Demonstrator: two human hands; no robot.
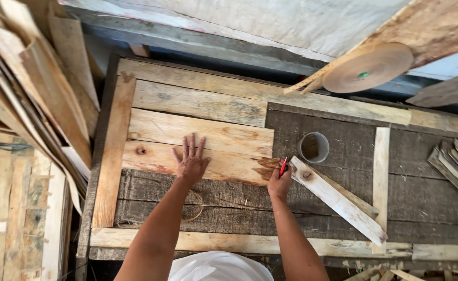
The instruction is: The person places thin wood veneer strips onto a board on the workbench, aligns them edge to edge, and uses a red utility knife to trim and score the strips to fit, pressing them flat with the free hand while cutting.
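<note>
My left hand (191,160) lies flat, fingers spread, on a pale wooden plank (224,162) that rests on the workbench. My right hand (279,183) is closed around a red pencil (283,167), its tip at the right end of that plank. Just right of that hand, a whitish slat (338,200) lies diagonally across the bench. Two more pale planks (198,102) lie side by side beyond the one under my left hand.
A grey cup (313,148) stands on the dark bench top (427,198). A round roll of brown tape (368,67) sits at the back right. Thin wood sheets (41,88) lean at the left. A bundle of slats (455,164) lies at the right edge.
</note>
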